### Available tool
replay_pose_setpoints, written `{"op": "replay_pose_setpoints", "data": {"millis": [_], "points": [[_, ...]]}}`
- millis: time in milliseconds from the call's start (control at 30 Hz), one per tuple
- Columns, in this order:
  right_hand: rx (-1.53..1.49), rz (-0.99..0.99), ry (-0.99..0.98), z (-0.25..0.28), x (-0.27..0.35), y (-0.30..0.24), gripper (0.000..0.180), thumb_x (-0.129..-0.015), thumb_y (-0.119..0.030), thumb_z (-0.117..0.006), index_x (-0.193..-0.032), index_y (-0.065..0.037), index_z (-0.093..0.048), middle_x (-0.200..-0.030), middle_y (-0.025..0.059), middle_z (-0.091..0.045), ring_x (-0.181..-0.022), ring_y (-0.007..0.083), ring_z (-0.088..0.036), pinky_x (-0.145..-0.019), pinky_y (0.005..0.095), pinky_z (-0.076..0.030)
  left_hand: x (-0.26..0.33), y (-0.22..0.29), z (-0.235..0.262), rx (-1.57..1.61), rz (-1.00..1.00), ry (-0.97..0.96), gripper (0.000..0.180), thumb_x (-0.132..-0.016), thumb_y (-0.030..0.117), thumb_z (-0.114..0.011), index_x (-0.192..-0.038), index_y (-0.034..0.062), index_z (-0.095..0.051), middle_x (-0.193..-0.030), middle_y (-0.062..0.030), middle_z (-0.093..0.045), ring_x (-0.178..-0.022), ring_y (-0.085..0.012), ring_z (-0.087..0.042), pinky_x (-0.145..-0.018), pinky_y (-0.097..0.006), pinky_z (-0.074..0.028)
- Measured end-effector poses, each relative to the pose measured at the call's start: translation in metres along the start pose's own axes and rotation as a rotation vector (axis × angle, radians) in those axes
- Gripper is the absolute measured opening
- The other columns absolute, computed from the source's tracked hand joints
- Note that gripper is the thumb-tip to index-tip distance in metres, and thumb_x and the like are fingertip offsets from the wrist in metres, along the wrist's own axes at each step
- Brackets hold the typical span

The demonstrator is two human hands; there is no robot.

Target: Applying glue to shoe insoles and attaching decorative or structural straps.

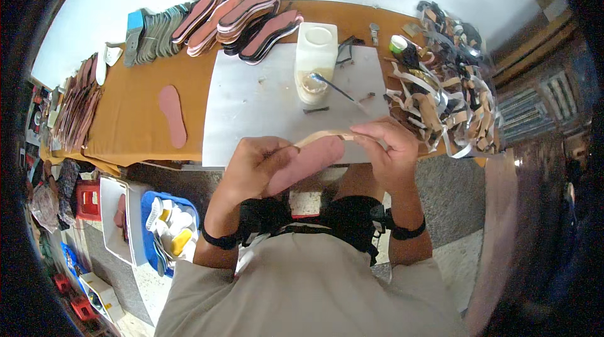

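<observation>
A pink insole (306, 166) is held over the front edge of the table, slanting up to the right. Along its far edge runs a thin tan strip (327, 134). My left hand (257, 162) is closed on the left part of the insole, thumb on top. At the other end my right hand (391, 148) pinches the tan strip beside the insole's tip. Beyond the hands stands a cut-open white plastic jug (316, 54) with pale residue around its opening. A brush (340, 90) rests across that opening, its dark handle pointing right.
A white board (245, 110) covers the table's middle. Stacked pink and black insoles (251, 10) line the back; a single pink insole (172, 116) lies left. Scraps and strips (440, 95) heap at right. A blue basket (151, 202) of shoe soles stands on the floor.
</observation>
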State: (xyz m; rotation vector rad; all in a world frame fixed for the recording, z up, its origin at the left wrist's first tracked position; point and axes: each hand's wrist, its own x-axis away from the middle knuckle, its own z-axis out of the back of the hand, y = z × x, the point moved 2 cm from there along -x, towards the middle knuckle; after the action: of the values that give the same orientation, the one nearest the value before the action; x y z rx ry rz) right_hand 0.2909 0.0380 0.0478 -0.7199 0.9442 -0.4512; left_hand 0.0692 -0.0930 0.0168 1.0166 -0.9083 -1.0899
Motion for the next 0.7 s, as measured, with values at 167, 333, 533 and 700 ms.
{"op": "replay_pose_setpoints", "data": {"millis": [167, 333, 533, 700], "points": [[0.163, 0.049, 0.046, -0.006, 0.003, -0.003, 0.012, -0.081, 0.000, -0.074, -0.093, -0.003, -0.075, -0.085, 0.0118, -0.072, -0.077, 0.0253, -0.069, -0.070, 0.0336, -0.054, -0.003, -0.004, 0.006, 0.020, 0.004, -0.029, 0.021, -0.095, 0.014, -0.064, -0.099, -0.0048, -0.073, -0.078, -0.0083, -0.070, -0.075, -0.0100, -0.059, -0.070, -0.030, -0.051], [0.232, 0.071, 0.059, -0.014, 0.006, 0.000, 0.013, -0.080, -0.001, -0.076, -0.093, -0.003, -0.076, -0.084, 0.0115, -0.072, -0.075, 0.0268, -0.068, -0.068, 0.0352, -0.054, -0.006, -0.005, 0.006, 0.049, -0.017, -0.049, 0.022, -0.097, 0.015, -0.065, -0.100, -0.0059, -0.072, -0.086, -0.0049, -0.072, -0.082, -0.0097, -0.061, -0.076, -0.028, -0.051], [0.210, -0.006, 0.054, -0.029, 0.011, -0.003, 0.014, -0.083, 0.000, -0.075, -0.096, -0.002, -0.076, -0.090, 0.0132, -0.074, -0.081, 0.0264, -0.071, -0.072, 0.0346, -0.056, -0.004, -0.006, -0.002, 0.074, 0.095, 0.058, 0.024, -0.099, 0.017, -0.064, -0.102, -0.0050, -0.073, -0.086, -0.0052, -0.072, -0.081, -0.0100, -0.062, -0.075, -0.028, -0.052], [0.176, -0.046, 0.112, -0.035, 0.015, 0.001, 0.015, -0.085, 0.000, -0.073, -0.099, 0.002, -0.075, -0.091, 0.0154, -0.074, -0.081, 0.0261, -0.072, -0.074, 0.0334, -0.056, -0.002, -0.012, -0.011, 0.111, 0.037, 0.150, 0.023, -0.100, 0.016, -0.063, -0.103, -0.0043, -0.073, -0.085, -0.0065, -0.073, -0.077, -0.0107, -0.063, -0.070, -0.029, -0.053]]}}
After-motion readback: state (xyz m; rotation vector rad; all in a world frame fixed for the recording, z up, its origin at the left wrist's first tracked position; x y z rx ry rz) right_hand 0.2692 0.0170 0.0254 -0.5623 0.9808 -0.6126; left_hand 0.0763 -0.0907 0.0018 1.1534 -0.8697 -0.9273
